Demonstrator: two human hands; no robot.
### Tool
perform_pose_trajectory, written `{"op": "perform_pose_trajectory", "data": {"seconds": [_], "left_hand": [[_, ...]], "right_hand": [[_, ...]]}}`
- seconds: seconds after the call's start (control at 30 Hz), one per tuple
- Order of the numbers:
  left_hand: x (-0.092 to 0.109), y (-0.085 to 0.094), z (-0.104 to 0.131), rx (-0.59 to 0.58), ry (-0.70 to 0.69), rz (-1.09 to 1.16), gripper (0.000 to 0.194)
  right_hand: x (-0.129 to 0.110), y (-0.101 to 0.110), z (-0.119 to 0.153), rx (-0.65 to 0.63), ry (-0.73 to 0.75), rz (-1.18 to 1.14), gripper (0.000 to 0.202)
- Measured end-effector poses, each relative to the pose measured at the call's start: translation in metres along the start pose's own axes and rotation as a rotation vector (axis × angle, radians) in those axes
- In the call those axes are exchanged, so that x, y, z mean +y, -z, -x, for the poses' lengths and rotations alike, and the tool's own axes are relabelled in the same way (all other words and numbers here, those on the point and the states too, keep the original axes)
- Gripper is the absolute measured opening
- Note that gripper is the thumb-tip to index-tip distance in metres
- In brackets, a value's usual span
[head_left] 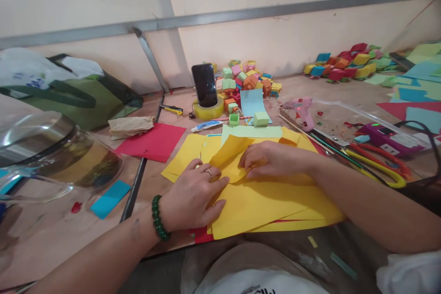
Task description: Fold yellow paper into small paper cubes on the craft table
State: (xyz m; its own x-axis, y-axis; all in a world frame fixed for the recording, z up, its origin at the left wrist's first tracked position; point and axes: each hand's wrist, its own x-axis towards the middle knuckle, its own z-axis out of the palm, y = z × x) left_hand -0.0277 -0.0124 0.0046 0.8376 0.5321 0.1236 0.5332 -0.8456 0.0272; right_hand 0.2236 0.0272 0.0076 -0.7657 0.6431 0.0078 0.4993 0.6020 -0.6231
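A sheet of yellow paper (pixel 255 202) lies in front of me with its far part lifted into a fold (pixel 229 151). My left hand (pixel 193 195), wearing a ring and a green bead bracelet, rests on the sheet's left side, thumb and fingers apart. The fingers of my right hand (pixel 270 161) are curled in on the raised yellow paper near its middle; their tips are partly hidden. Beneath are more yellow sheets (pixel 296 227) and a bit of red paper (pixel 202 235). Pale green paper (pixel 253 132) shows just beyond.
Behind stand a phone (pixel 204 85) on a tape roll (pixel 208 110) and piled paper cubes (pixel 251 78). Rightward are a pink glue gun (pixel 302 112), scissors (pixel 375 165) and a purple device (pixel 391 138). A glass teapot (pixel 82 156) and red paper (pixel 155 141) are left.
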Motion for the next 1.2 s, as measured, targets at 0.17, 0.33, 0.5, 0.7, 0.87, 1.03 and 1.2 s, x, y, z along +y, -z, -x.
{"op": "perform_pose_trajectory", "data": {"seconds": [0.17,0.33,0.5,0.7,0.87,1.03,1.2], "left_hand": [[-0.001,-0.001,0.000,0.019,0.009,0.004,0.026],[-0.002,-0.001,0.000,0.055,-0.013,0.016,0.025],[-0.004,-0.002,0.000,0.061,-0.044,0.019,0.028],[-0.004,-0.004,-0.001,0.024,-0.061,0.041,0.025],[-0.003,-0.002,-0.001,-0.013,-0.061,0.045,0.023],[-0.003,-0.002,-0.001,-0.024,-0.045,0.069,0.017],[-0.003,-0.002,-0.002,-0.031,-0.057,0.085,0.016]], "right_hand": [[-0.002,-0.003,-0.007,0.098,-0.164,-0.042,0.020],[0.005,-0.019,-0.018,0.262,-0.288,-0.020,0.018],[0.013,-0.027,-0.026,0.326,-0.368,0.016,0.022],[0.011,-0.029,-0.028,0.344,-0.379,0.066,0.022],[0.011,-0.031,-0.029,0.363,-0.379,0.081,0.023],[0.009,-0.031,-0.030,0.338,-0.390,0.119,0.020],[0.009,-0.032,-0.031,0.342,-0.373,0.160,0.020]]}}
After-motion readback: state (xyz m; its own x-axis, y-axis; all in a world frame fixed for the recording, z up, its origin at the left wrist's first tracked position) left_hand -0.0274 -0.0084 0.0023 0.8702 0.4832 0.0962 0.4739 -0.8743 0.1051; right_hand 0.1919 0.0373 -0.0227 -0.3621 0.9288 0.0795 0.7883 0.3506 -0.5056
